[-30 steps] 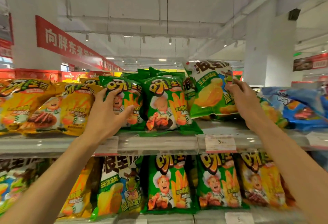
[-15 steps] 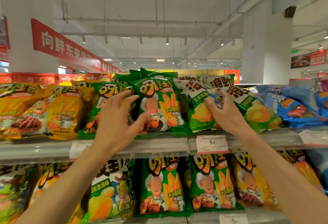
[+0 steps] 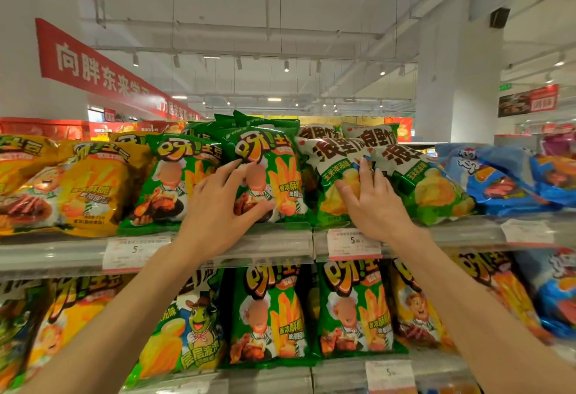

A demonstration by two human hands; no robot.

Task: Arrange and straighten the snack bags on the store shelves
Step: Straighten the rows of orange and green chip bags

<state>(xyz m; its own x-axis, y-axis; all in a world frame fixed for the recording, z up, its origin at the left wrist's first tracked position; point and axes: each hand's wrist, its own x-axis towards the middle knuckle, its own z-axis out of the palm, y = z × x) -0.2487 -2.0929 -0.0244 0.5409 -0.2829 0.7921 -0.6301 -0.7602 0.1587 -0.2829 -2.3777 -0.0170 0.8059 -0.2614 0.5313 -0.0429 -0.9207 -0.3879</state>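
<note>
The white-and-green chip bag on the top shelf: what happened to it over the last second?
The right hand brought the white-and-green chip bag down from above the row and set it on the top shelf, where it now presses it. The left hand shifted right onto the green fries bag. The yellow bags stayed put.

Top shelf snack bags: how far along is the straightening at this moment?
Done: green fries bags stand fronted. In hand: left hand presses a green bag; right hand rests on the white-green chip bags. Left: the leaning chip bag, slumped blue bags.
</note>
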